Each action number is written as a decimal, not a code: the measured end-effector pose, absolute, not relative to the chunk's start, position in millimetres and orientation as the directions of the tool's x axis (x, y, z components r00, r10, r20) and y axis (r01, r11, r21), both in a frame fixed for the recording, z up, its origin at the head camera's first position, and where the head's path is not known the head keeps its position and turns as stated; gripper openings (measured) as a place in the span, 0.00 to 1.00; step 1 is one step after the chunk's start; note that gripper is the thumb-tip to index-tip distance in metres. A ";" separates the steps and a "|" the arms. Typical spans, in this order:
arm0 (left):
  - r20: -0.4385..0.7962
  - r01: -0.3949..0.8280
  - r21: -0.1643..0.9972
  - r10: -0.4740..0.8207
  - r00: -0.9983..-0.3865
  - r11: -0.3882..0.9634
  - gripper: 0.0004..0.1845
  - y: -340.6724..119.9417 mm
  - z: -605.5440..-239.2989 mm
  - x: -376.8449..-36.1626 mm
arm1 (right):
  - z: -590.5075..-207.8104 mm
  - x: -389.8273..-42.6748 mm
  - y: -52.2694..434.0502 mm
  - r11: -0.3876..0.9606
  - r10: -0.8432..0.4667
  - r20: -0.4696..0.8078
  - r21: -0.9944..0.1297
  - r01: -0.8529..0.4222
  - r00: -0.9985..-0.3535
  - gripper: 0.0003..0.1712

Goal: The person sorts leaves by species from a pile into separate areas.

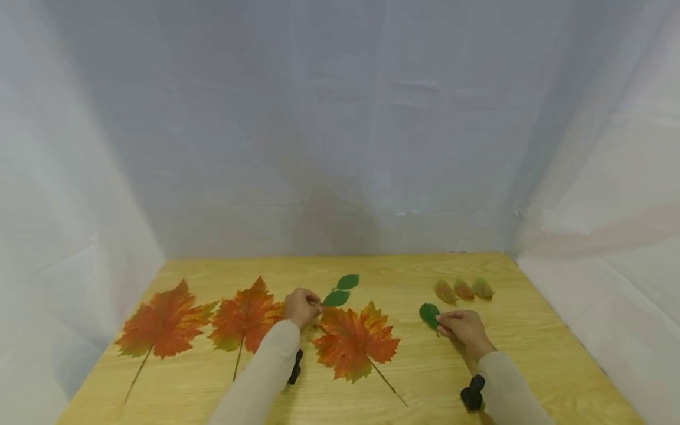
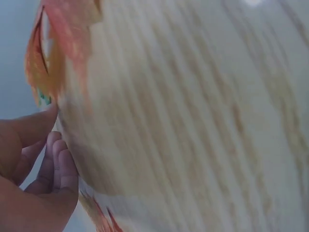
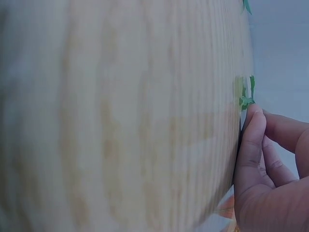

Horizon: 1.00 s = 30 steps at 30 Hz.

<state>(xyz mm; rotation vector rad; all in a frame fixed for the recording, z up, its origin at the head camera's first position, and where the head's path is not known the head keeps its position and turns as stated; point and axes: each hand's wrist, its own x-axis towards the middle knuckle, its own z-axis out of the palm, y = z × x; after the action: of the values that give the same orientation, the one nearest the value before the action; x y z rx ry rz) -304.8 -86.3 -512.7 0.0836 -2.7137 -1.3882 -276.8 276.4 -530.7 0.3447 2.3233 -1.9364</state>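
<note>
Hands: left hand (image 1: 300,307) is curling its fingers around the stem end of a green two-leaf sprig (image 1: 340,290), near the middle of the table; right hand (image 1: 463,326) is pinching the near edge of a single green leaf (image 1: 429,314) between thumb and fingertips.
Left wrist view: fingers (image 2: 60,164) are lying pressed together and bent beside the blurred wood; how tightly they are closing on the stem cannot be told from this view.
Right wrist view: thumb and fingers (image 3: 253,130) are meeting at a green scrap at the table surface, consistent with a pinch.
Green sprig: lying flat, reaching away to the far right of the left hand, just beyond the far tip of the right-most maple leaf (image 1: 355,342).
Single green leaf: lying on the wood right of centre, near the three small brownish leaves (image 1: 464,290) to its far right, but apart from them.
Maple leaves: three large orange ones are sitting in a row along the near left and middle of the wooden table (image 1: 478,378); the left hand is resting between the middle one (image 1: 245,319) and the right-most one.
Risk, left side: the hand is sitting close enough to both maple leaves that a drag could probably shift them out of line.
Risk, right side: the edge pinch looks thin, so the leaf could slip or fold; a sweep toward the far right could nudge the small leaves.
</note>
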 end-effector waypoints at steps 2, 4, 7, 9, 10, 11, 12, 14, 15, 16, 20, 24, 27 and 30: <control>0.073 -0.001 0.796 -0.098 -0.992 0.605 0.06 -86.3 -513.5 -304.5 | -530.1 -276.7 276.6 0.167 0.104 -0.216 -0.959 0.231 -0.971 0.23; 0.072 -0.008 0.788 -0.105 -0.992 0.616 0.05 -86.1 -513.5 -304.8 | -529.6 -276.7 277.0 0.170 0.098 -0.213 -0.959 0.227 -0.972 0.24; 0.073 -0.012 0.783 -0.111 -0.991 0.622 0.04 -85.8 -513.0 -305.4 | -529.3 -276.7 277.5 0.170 0.103 -0.216 -0.958 0.231 -0.971 0.24; 0.065 -0.025 0.785 -0.123 -0.990 0.618 0.03 -85.7 -513.0 -306.1 | -529.4 -276.6 277.5 0.177 0.106 -0.218 -0.956 0.234 -0.970 0.23; 0.069 -0.022 0.785 -0.123 -0.990 0.619 0.03 -85.8 -513.1 -306.3 | -529.6 -276.6 277.4 0.178 0.106 -0.220 -0.955 0.236 -0.970 0.23; 0.068 -0.026 0.785 -0.127 -0.990 0.619 0.03 -85.9 -513.3 -306.4 | -529.8 -276.5 277.2 0.178 0.107 -0.221 -0.955 0.238 -0.969 0.23; 0.070 -0.022 0.783 -0.124 -0.990 0.621 0.03 -86.0 -513.6 -306.5 | -530.0 -276.5 277.0 0.178 0.109 -0.222 -0.955 0.239 -0.969 0.23; 0.064 -0.029 0.784 -0.127 -0.990 0.620 0.02 -86.2 -514.4 -306.6 | -530.4 -276.3 277.0 0.179 0.111 -0.225 -0.954 0.242 -0.968 0.23; 0.064 -0.026 0.784 -0.123 -0.990 0.620 0.02 -86.5 -514.9 -306.6 | -530.6 -276.3 277.0 0.176 0.111 -0.227 -0.954 0.244 -0.967 0.23; 0.066 -0.022 0.783 -0.118 -0.991 0.621 0.02 -86.9 -514.8 -306.3 | -530.6 -276.3 276.9 0.175 0.112 -0.228 -0.954 0.245 -0.967 0.22; 0.076 -0.004 0.780 -0.102 -0.992 0.625 0.01 -88.7 -515.8 -305.5 | -530.3 -276.0 276.8 0.182 0.109 -0.226 -0.953 0.242 -0.968 0.22; 0.103 0.026 0.773 -0.084 -0.991 0.634 0.02 -90.4 -516.5 -304.9 | -529.3 -275.2 276.5 0.180 0.105 -0.219 -0.955 0.235 -0.970 0.21; 0.137 0.066 0.777 -0.066 -0.988 0.627 0.02 -92.3 -516.1 -304.2 | -528.6 -274.5 276.3 0.180 0.106 -0.216 -0.956 0.233 -0.971 0.21; 0.181 0.111 0.779 -0.052 -0.982 0.617 0.03 -95.2 -513.7 -303.3 | -529.1 -274.3 276.6 0.183 0.112 -0.216 -0.955 0.233 -0.970 0.21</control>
<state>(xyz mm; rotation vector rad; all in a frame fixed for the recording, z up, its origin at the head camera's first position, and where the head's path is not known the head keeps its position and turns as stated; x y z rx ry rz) -303.3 -95.2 -513.7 -0.0497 -2.6543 -1.2978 -274.3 276.6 -529.1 0.3431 2.3401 -1.9181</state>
